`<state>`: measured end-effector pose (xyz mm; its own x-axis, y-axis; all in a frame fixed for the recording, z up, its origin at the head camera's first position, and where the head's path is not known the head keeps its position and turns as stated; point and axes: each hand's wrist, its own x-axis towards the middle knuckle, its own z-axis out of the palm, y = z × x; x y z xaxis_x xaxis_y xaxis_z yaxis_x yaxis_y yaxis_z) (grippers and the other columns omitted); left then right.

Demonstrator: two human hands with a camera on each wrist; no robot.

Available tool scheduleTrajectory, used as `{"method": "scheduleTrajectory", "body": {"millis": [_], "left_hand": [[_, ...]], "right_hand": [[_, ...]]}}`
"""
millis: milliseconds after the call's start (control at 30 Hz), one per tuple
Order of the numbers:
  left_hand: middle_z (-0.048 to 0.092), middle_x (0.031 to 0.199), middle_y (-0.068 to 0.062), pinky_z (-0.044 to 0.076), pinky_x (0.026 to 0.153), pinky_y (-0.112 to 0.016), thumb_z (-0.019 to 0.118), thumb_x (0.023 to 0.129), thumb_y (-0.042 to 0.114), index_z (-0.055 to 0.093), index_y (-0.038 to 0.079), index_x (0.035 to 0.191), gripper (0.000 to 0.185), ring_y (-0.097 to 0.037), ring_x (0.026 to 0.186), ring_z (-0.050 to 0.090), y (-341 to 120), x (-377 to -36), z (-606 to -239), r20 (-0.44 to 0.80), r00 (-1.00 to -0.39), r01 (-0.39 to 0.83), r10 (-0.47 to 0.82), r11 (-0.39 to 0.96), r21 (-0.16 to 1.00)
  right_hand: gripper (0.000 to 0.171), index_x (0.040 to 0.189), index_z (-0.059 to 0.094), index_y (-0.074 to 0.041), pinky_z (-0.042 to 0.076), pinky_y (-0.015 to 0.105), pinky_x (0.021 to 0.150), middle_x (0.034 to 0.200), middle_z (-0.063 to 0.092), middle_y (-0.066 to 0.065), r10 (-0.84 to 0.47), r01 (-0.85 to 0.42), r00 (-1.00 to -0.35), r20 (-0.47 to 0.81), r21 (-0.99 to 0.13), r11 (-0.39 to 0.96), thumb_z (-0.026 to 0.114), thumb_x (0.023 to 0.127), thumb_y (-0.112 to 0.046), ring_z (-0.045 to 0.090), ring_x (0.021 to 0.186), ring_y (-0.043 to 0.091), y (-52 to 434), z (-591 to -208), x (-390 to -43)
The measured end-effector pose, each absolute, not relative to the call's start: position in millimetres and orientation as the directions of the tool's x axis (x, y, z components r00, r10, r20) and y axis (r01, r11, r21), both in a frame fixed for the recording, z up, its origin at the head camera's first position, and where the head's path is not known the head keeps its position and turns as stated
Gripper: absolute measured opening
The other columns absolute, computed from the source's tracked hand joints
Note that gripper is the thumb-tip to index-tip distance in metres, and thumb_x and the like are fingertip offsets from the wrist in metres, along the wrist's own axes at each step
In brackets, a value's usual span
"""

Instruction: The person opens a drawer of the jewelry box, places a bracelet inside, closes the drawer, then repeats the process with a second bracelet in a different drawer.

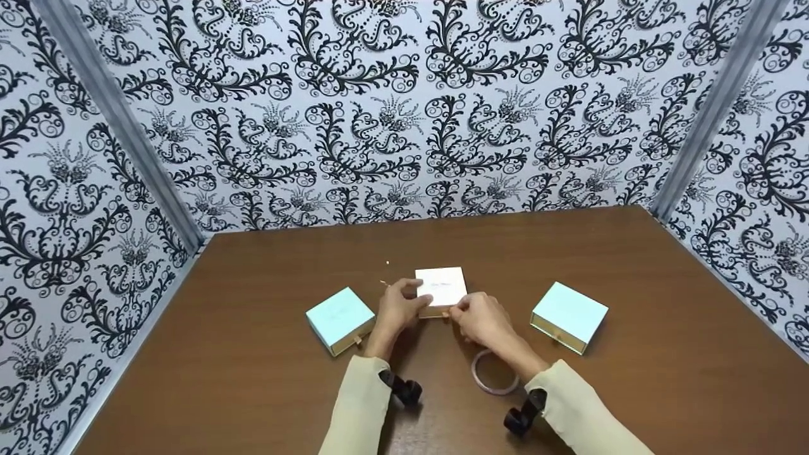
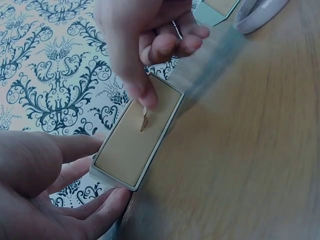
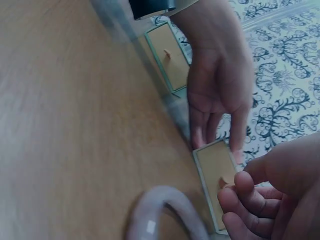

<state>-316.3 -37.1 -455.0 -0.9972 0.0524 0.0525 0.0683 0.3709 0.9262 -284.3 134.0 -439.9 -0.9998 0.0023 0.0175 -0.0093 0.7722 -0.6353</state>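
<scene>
A small white drawer box (image 1: pixel 440 281) with faint lettering on its lid stands in the middle of the table. My left hand (image 1: pixel 398 308) grips it from the left, thumb and fingers on its sides. From the right, my right hand (image 1: pixel 483 318) pinches the small ribbon pull tab (image 2: pixel 143 122) on the box's tan drawer front (image 2: pixel 135 150). That front sits flush in the sleeve. A pale lilac ring (image 1: pixel 495 373), shaped like a bangle, lies on the table beside my right forearm.
A mint-green drawer box (image 1: pixel 341 319) stands left of my left hand, and another mint-green box (image 1: pixel 569 316) stands at the right; both have tan fronts with tabs. Tiny light bits (image 1: pixel 387 262) lie behind my left hand. Patterned walls (image 1: pixel 366 126) border the brown table (image 1: pixel 253 379).
</scene>
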Motion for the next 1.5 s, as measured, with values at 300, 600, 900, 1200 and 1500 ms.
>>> {"method": "scheduleTrajectory", "body": {"millis": [300,600,900,1200,1500], "left_hand": [[0.071,0.119,-0.019,0.056,0.090,-0.041,0.072,0.092,0.016,0.068,0.004,0.125,0.035,-0.032,0.109,0.069,-33,-317,-446,0.077,-0.996,0.059,-0.033,0.374,0.926],[0.070,0.121,-0.018,0.055,0.093,-0.045,0.071,0.093,0.017,0.071,0.009,0.121,0.030,-0.035,0.113,0.067,-22,-300,-413,0.101,-0.992,0.063,-0.075,0.403,0.913],[0.075,0.101,-0.014,0.055,0.075,-0.032,0.073,0.089,0.011,0.074,0.003,0.109,0.022,-0.024,0.088,0.071,-6,-292,-410,0.139,-0.990,0.117,-0.026,0.391,0.913],[0.077,0.084,-0.007,0.051,0.066,-0.022,0.078,0.083,0.011,0.078,0.005,0.095,0.014,-0.011,0.074,0.067,27,-287,-424,0.185,-0.982,0.182,0.035,0.418,0.890],[0.076,0.084,-0.006,0.051,0.060,-0.019,0.078,0.086,0.013,0.078,0.004,0.093,0.011,-0.009,0.067,0.066,64,-278,-442,-0.016,-0.990,0.028,0.139,0.312,0.950]], "right_hand": [[0.015,0.093,0.077,-0.013,0.050,0.032,0.070,0.088,0.074,0.003,0.049,-0.088,-0.983,0.178,-0.684,0.724,0.064,0.091,-0.021,0.062,0.075,0.015,169,-430,-280],[0.019,0.104,0.075,-0.005,0.048,0.042,0.094,0.108,0.070,0.013,0.132,-0.184,-0.926,0.354,-0.728,0.661,0.069,0.090,-0.015,0.064,0.106,0.030,213,-423,-275],[0.030,0.115,0.072,-0.004,0.042,0.054,0.102,0.123,0.066,0.020,0.139,-0.170,-0.923,0.358,-0.705,0.688,0.074,0.089,-0.020,0.055,0.123,0.042,266,-423,-274],[0.053,0.132,0.061,-0.002,0.035,0.060,0.107,0.141,0.052,0.027,0.067,-0.128,-0.965,0.255,-0.675,0.727,0.074,0.091,-0.033,0.044,0.134,0.048,315,-420,-268],[0.076,0.143,0.041,0.011,0.037,0.062,0.109,0.145,0.041,0.040,-0.121,-0.048,-0.991,-0.062,-0.672,0.739,0.073,0.091,-0.034,0.039,0.133,0.058,355,-413,-276]]}}
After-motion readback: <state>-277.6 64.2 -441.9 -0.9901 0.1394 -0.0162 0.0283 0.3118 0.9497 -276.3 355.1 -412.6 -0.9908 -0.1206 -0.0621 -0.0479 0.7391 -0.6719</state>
